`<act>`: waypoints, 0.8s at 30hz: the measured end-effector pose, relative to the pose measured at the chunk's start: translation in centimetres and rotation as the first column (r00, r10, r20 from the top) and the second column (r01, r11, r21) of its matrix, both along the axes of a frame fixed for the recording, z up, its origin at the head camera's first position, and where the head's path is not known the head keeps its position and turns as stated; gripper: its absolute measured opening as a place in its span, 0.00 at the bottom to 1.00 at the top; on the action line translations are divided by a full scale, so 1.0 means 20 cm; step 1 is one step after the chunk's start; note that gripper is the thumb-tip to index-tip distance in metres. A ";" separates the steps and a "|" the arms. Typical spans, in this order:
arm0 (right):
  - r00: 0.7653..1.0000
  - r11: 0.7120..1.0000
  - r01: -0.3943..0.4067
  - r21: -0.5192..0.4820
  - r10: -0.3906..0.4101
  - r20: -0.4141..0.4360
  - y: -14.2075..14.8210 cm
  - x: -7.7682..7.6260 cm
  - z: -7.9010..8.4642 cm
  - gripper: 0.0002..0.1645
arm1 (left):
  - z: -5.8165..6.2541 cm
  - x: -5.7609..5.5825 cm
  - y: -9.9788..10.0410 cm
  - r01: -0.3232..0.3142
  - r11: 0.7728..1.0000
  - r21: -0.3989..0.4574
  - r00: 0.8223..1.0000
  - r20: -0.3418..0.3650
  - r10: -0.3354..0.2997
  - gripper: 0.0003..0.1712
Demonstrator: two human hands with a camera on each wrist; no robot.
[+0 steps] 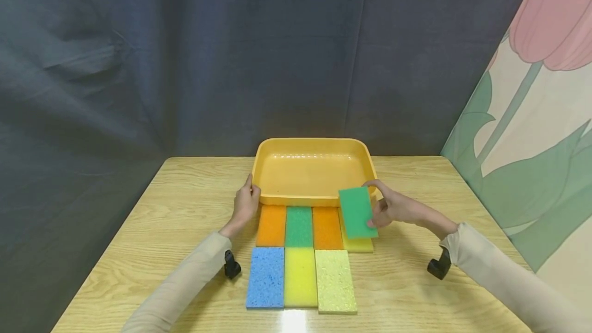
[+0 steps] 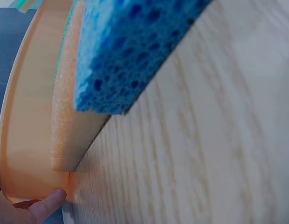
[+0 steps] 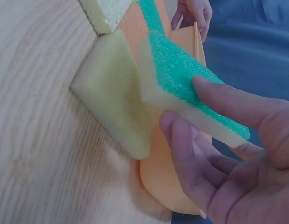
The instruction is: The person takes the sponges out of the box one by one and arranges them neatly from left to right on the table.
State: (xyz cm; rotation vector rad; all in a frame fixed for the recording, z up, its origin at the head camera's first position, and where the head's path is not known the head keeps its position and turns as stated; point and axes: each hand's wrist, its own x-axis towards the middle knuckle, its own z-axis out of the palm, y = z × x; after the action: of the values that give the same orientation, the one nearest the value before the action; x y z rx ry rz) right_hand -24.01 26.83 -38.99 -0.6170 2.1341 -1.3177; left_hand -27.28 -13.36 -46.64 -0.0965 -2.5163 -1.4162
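My right hand (image 1: 390, 205) pinches a sponge with a green scouring face (image 1: 357, 213) between thumb and fingers. In the right wrist view the green sponge (image 3: 182, 79) shows a pale foam side, tilted above a yellow sponge (image 3: 109, 91). At the front left corner of a yellow plastic tray (image 1: 296, 201), my left hand (image 1: 246, 202) grips the wall, thumb and fingers at the rim. In the left wrist view only a few of its fingers (image 2: 49, 205) show, against the tray's corner.
Against the tray's front lie an orange sponge (image 1: 271, 226), a green one (image 1: 299, 226) and another orange one (image 1: 327, 227). A blue sponge (image 1: 265, 277), a yellow sponge (image 1: 300, 277) and a pale yellow sponge (image 1: 335, 281) form a nearer row. Behind the wooden table (image 1: 194, 189) hangs a dark curtain (image 1: 277, 55).
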 end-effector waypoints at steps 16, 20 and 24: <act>0.997 0.998 -0.054 0.019 0.053 0.054 0.04 0.05 -0.01 0.31 | 0.01 0.00 0.00 -0.002 1.000 -0.010 1.000 0.003 0.002 0.32; 0.997 0.998 -0.054 0.034 0.052 0.053 0.04 0.06 0.00 0.25 | 0.01 0.00 0.00 -0.006 1.000 -0.018 1.000 -0.005 0.005 0.32; 0.996 0.997 -0.064 0.048 0.061 0.058 0.04 0.07 -0.01 0.19 | 0.00 0.00 0.00 -0.010 1.000 -0.018 1.000 -0.001 0.010 0.31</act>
State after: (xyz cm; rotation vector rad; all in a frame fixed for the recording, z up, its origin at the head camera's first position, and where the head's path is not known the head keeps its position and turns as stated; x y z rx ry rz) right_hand -22.56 27.70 -39.13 -0.6138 2.0789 -1.2303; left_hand -27.30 -13.36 -46.62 -0.0868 -2.5261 -1.3891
